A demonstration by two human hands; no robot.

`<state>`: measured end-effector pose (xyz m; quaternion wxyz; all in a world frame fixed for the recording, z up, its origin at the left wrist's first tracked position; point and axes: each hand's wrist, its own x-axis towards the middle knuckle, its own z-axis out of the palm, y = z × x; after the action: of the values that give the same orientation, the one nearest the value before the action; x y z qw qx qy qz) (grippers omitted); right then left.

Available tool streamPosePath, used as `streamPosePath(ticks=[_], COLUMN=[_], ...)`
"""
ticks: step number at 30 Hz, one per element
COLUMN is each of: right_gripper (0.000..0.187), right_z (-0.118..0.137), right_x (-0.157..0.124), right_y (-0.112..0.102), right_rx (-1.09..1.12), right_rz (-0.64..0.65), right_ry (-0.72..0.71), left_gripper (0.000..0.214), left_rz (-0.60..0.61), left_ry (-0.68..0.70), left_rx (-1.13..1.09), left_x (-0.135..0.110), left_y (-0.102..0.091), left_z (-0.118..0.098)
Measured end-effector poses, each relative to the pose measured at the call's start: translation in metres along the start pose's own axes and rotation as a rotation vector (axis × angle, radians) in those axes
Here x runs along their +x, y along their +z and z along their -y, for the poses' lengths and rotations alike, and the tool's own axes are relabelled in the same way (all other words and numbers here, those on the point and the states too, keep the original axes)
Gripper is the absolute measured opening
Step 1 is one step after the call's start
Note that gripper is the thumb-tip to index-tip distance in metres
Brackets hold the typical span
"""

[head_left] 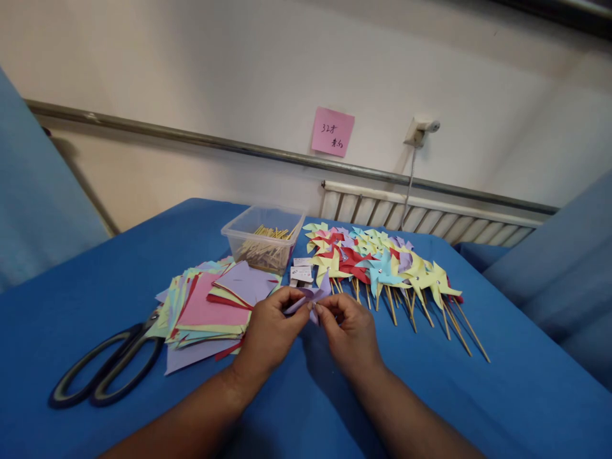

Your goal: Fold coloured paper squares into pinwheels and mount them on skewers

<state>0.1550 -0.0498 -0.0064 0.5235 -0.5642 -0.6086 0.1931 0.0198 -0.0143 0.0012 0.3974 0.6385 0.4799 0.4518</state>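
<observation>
Both my hands meet over the blue table (430, 395), pinching a small folded purple paper piece (312, 297). My left hand (270, 331) grips its left side with curled fingers. My right hand (349, 331) pinches its right side with thumb and fingertips. Just left of my hands lies a fanned stack of coloured paper squares (210, 309), purple and pink on top. Behind and to the right lies a heap of finished paper pinwheels (377, 261) on wooden sticks.
Large black-handled scissors (102, 370) lie at the left, partly under the paper stack. A clear plastic box of wooden sticks (264, 237) stands behind the stack. Small white packets (301, 271) lie beside it. A pink note (332, 131) hangs on the wall.
</observation>
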Motion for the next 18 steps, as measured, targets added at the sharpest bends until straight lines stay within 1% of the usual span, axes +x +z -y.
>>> streamPosePath(ticks=[5,10,18], right_gripper=[0.011,0.010,0.011], right_z=[-0.0012,-0.0021,-0.0023], right_x=[0.0000,-0.0006,-0.0004], right_y=[0.0004,0.0009,0.0018], right_rx=[-0.014,-0.044,-0.019], right_rz=[-0.003,-0.015,-0.023], right_ry=[-0.004,-0.024,-0.032], left_gripper=[0.010,0.013,0.017], left_rz=[-0.038,-0.050,-0.074], left_ry=[0.063,0.123,0.158], left_rx=[0.104,0.208,0.245], left_x=[-0.0033,-0.0063,-0.0069], left_y=[0.0002,0.0006,0.0007], left_z=[-0.0021,-0.0015,-0.0037])
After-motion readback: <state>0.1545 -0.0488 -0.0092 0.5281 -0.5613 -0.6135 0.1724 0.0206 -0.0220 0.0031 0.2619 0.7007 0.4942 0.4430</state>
